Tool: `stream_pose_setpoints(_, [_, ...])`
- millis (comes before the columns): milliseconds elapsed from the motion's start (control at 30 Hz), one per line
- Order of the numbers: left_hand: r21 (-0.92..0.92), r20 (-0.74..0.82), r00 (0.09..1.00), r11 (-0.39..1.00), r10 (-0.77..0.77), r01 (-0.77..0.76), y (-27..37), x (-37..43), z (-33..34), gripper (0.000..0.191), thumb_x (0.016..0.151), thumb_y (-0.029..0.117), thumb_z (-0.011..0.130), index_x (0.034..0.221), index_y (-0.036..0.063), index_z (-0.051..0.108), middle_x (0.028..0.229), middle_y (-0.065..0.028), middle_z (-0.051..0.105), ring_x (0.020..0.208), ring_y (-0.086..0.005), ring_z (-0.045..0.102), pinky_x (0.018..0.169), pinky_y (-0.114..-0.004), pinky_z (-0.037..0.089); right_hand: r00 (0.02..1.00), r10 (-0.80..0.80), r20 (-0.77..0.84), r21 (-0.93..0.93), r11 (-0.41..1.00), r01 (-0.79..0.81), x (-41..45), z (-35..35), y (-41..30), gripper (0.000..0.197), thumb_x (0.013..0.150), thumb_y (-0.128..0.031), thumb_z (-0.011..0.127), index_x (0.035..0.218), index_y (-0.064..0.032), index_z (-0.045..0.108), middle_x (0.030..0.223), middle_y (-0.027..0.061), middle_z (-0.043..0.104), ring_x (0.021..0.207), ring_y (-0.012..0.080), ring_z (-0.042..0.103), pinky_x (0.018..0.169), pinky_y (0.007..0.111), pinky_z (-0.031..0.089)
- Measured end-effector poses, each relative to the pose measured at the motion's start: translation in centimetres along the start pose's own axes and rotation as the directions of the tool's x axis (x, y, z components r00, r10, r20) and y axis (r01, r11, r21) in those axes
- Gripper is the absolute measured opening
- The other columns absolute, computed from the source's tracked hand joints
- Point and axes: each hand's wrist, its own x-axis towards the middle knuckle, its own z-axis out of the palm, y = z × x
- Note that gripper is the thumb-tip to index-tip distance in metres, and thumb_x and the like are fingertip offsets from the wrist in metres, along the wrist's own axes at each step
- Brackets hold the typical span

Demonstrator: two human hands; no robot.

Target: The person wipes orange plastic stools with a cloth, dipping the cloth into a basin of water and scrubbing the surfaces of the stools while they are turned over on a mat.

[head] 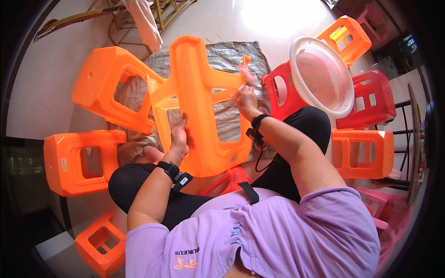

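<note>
An orange plastic stool (193,90) is held tipped on its side before me, with its legs toward the far side and its seat end near my lap. My left hand (179,139) grips its side rail, thumb laid along the orange plastic. My right hand (247,99) holds a pink cloth (247,74) against a leg on the stool's right side. Part of that cloth is bunched under my fingers, and the fingertips are partly hidden. Beneath the stool, a grey woven plastic sheet (229,120) covers the floor.
A white basin (295,69) with liquid rests on a red stool (281,88) to the right. More orange stools (100,83) (380,153) and a red stool (377,97) surround me. A bamboo rack (163,14) with a hanging towel (144,26) stands at the far left.
</note>
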Motion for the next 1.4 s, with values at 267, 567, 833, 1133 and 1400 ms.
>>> stream_pose_setpoints(267, [0.003,-0.013,0.999,0.999,0.036,-0.036,0.4,0.0,-1.2,0.048,0.088,0.042,0.061,0.114,0.0026,0.059,0.106,-0.0057,0.064,0.094,-0.0195,0.06,0.084,-0.031,0.048,0.871,0.188,0.453,0.36,0.856,-0.372,-3.1,-3.0,1.1,0.03,0.084,-0.033,0.051,0.074,-0.0097,0.068,0.067,0.0098,0.066,0.073,0.024,0.067,0.067,0.036,0.049])
stream_pose_setpoints(567, [-0.013,-0.039,0.998,0.999,0.049,-0.049,1.0,-1.2,0.5,0.045,0.09,0.041,0.058,0.112,0.0011,0.059,0.102,-0.0063,0.065,0.09,-0.0188,0.062,0.078,-0.031,0.05,0.927,-0.124,0.355,0.807,0.541,-0.236,11.6,-1.5,4.7,0.034,0.093,-0.014,0.035,0.068,-0.0029,0.055,0.05,0.0108,0.053,0.043,0.0221,0.054,0.042,0.035,0.045])
stream_pose_setpoints(833, [0.013,0.018,1.0,1.0,-0.006,0.006,0.4,0.2,-1.8,0.049,0.094,0.039,0.051,0.126,0.0014,0.048,0.119,-0.0095,0.059,0.106,-0.0233,0.058,0.089,-0.037,0.049,0.979,0.013,0.204,0.891,0.411,-0.191,15.0,-0.8,3.3,0.012,0.089,-0.005,0.051,0.088,-0.0015,0.062,0.078,0.0042,0.059,0.066,0.0139,0.055,0.061,0.028,0.045])
stream_pose_setpoints(1133, [-0.089,-0.012,0.999,0.995,0.04,-0.041,0.6,0.2,-0.8,0.043,0.088,0.036,0.063,0.113,0.0012,0.059,0.104,-0.0068,0.065,0.091,-0.0196,0.062,0.08,-0.03,0.05,0.964,0.099,0.245,0.683,0.688,-0.244,3.5,0.9,6.4,0.025,0.088,0.003,0.038,0.083,0.0028,0.063,0.071,0.007,0.063,0.059,0.0182,0.06,0.053,0.031,0.047])
stream_pose_setpoints(1400, [-0.032,-0.145,0.989,0.999,0.022,-0.027,1.1,-0.2,-1.3,0.042,0.083,0.039,0.068,0.105,0.0028,0.063,0.092,-0.0043,0.066,0.079,-0.0189,0.062,0.071,-0.029,0.051,0.461,0.422,0.781,0.243,0.475,-0.846,-10.8,-1.6,3.4,0.025,0.091,-0.013,0.042,0.081,-0.0002,0.062,0.067,0.0098,0.056,0.052,0.0226,0.051,0.044,0.035,0.041])
